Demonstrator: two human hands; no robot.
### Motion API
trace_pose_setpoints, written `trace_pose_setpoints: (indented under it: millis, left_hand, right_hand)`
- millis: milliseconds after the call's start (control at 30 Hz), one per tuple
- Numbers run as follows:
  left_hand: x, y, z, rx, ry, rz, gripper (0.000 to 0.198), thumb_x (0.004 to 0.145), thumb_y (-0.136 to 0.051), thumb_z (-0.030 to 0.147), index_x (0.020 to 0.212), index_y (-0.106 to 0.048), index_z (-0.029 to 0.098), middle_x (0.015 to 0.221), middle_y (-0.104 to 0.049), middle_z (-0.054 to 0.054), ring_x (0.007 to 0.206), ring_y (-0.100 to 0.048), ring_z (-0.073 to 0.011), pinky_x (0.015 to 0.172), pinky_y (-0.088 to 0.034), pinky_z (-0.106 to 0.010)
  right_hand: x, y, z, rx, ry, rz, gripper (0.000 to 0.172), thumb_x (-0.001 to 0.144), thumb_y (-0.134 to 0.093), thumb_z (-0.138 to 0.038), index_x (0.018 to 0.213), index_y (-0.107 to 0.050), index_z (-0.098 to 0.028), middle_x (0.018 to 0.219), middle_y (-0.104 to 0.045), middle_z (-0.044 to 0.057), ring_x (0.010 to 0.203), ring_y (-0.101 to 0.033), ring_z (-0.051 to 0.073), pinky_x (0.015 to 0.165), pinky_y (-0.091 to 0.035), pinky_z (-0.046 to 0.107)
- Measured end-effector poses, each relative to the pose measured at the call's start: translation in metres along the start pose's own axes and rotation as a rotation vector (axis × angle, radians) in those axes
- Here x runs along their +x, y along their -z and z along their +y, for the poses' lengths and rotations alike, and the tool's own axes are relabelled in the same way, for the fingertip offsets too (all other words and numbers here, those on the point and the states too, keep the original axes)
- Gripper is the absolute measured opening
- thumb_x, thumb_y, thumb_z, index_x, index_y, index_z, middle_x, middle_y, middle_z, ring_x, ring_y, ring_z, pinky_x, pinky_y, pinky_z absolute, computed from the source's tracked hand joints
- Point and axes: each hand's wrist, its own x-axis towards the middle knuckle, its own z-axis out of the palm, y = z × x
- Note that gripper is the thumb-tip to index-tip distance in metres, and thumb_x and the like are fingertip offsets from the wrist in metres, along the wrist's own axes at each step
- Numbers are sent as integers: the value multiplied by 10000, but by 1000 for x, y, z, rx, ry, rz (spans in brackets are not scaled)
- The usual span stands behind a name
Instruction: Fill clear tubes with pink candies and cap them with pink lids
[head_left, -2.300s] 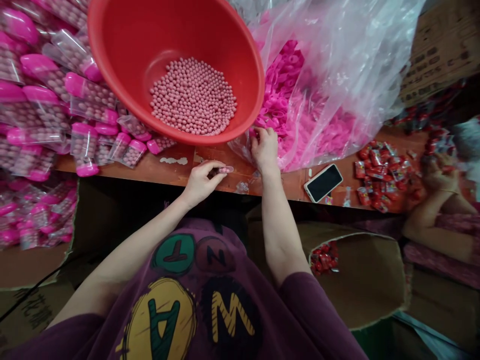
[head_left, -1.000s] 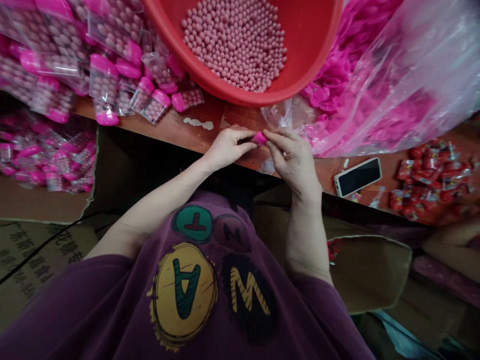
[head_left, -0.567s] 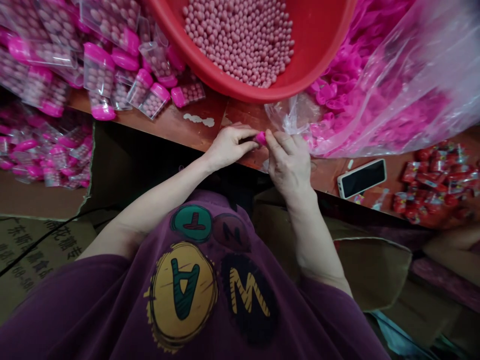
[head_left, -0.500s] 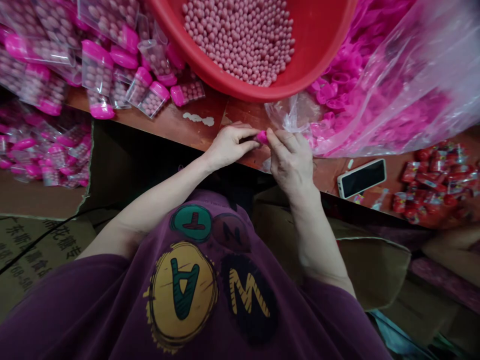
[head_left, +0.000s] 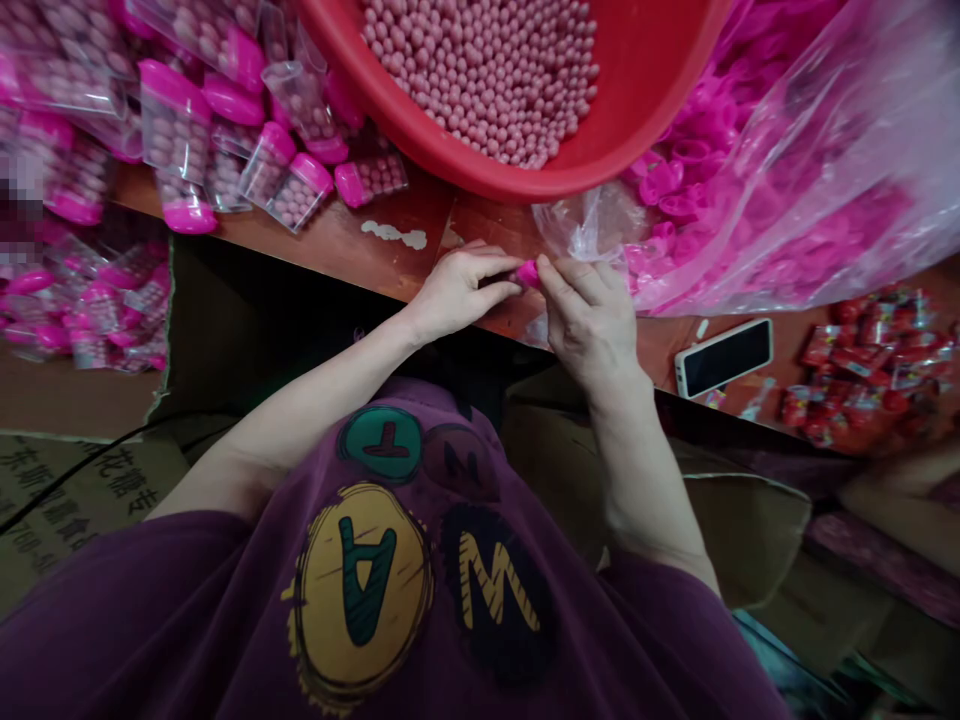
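Observation:
A small bright pink plastic cap (head_left: 529, 273) is held between my two hands, just over the table's front edge. My left hand (head_left: 461, 290) pinches its left side between thumb and fingers. From the other side, the fingertips of my right hand (head_left: 592, 310) close on it. My fingers cover most of the piece, so I cannot tell whether a clear container is joined to it. Just beyond my hands is a large red basin (head_left: 645, 130) with many pale pink beads (head_left: 487, 80) inside. Beside my right hand lies a clear plastic bag (head_left: 817, 180) full of pink plastic pieces (head_left: 686, 160).
Clear bottles (head_left: 176, 120) of pink beads with pink caps are heaped at the back left. More fill a cardboard box (head_left: 82, 395) below. A phone (head_left: 724, 358) and small red packages (head_left: 862, 370) lie right. Another person's arm (head_left: 900, 500) shows at the right edge.
My right hand has shifted slightly to the right, with its fingers still on the pink cap. My left hand stays almost in place. The view has moved a little.

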Motion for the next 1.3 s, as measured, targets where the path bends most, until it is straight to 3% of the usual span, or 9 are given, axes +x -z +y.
trace_pose_setpoints:
  millis: [133,400,600,767,967,1067,1167,1300]
  left_hand:
    - [0,0,-1,2,-19,2,125,903,-748,231,973,-851,224,973,-817,-37,945,-694,-215,975,-534,-389]
    - [-2,0,0,35,-34,-16,172,925,-702,220,1014,-849,223,955,-803,-42,927,-681,-218,964,-529,-399]
    - [-2,0,-2,25,-25,-21,153,939,-716,267,1014,-843,224,981,-807,-44,964,-700,-226,1003,-533,-412]
    - [-1,-3,-3,2,2,14,124,929,-748,261,1005,-841,229,975,-808,-49,987,-709,-244,1033,-536,-449]
    - [-5,-7,-1,-43,-13,22,121,938,-727,232,955,-846,229,958,-816,-48,983,-711,-228,1011,-558,-433]
    - [-6,-11,-1,-135,32,60,143,909,-765,207,1032,-837,215,1001,-815,-50,996,-723,-219,991,-581,-414]
    - [-6,-15,0,-230,101,74,296,902,-766,168,1195,-798,195,1016,-804,-45,944,-742,-202,938,-607,-390]
    - [-4,-19,-2,-213,116,57,407,869,-743,86,1265,-768,176,1080,-807,-54,957,-752,-198,948,-609,-375]
  right_hand:
    - [2,5,3,-13,30,-44,428,1101,-459,-319,1483,-649,-284,1343,-743,116,1083,-697,289,990,-608,565]
    - [9,11,-7,322,-126,34,361,1090,-538,-462,1353,-751,-336,1210,-767,93,1103,-748,265,991,-645,499]
    - [8,14,-5,195,-78,-14,380,1089,-528,-423,1399,-729,-335,1273,-768,101,1148,-729,299,1033,-616,555]
    - [5,-2,-2,202,-119,19,384,1090,-511,-441,1386,-730,-333,1285,-754,110,1165,-716,316,1065,-586,603]
    - [-13,-22,-14,341,-153,161,339,1090,-536,-408,1299,-774,-289,1136,-774,97,1024,-759,238,917,-651,444]
    - [-16,-15,-20,295,-188,191,342,1084,-542,-424,1307,-772,-303,1149,-767,95,1050,-753,239,944,-643,452]
    - [-10,-5,-23,294,-236,168,347,1080,-538,-457,1283,-780,-314,1141,-766,89,1037,-746,244,937,-644,463]
    - [0,-2,-26,290,-268,194,348,1080,-531,-465,1248,-787,-300,1120,-766,89,1028,-738,251,935,-644,477]
